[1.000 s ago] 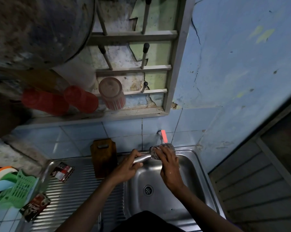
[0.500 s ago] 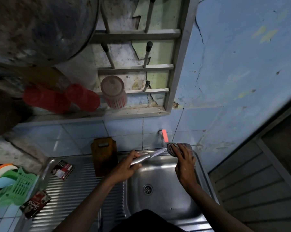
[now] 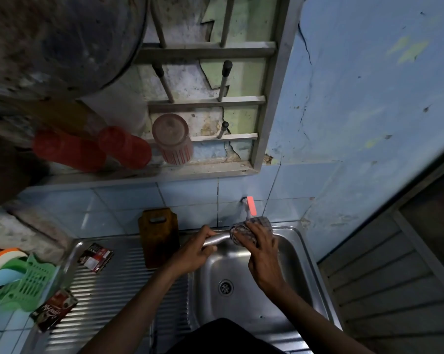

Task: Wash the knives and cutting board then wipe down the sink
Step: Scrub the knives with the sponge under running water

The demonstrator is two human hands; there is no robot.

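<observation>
Over the steel sink [image 3: 296, 254], under the tap [image 3: 249, 206], the left hand [image 3: 194, 254] grips a knife [image 3: 217, 238] by its handle while the right hand [image 3: 263, 254] wraps a checked cloth [image 3: 243, 229] around the blade, the cutting board [image 3: 159, 237] leaning against the tiles just left and a green basket [image 3: 30, 282] holding colored plates.

I can't see the knife [image 3: 217, 239] blade: the cloth [image 3: 249, 229] in my right hand [image 3: 263, 254] covers it entirely.
</observation>
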